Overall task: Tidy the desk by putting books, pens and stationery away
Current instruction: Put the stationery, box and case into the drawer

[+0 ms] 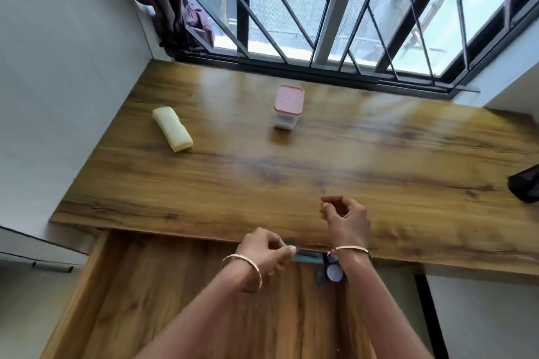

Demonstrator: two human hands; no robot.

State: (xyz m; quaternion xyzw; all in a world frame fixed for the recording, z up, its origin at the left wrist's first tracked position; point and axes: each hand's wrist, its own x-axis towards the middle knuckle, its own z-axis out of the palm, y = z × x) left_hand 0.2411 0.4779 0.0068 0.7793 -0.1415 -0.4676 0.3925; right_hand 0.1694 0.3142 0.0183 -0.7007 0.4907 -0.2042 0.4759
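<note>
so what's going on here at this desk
A person is at a wooden desk by a window, with its drawer pulled open. The left hand is over the drawer and the right hand over the desktop edge, fingers curled; blur hides whether either holds anything. A yellow case and a pink-lidded container sit on the desk, not yet put away.

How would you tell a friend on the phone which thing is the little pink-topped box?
Start at the barred window and drop to the wooden desk below. Near its far middle stands a small clear container. Unlike the flat pale-yellow case lying to its left, it is upright with a pink lid.
</note>
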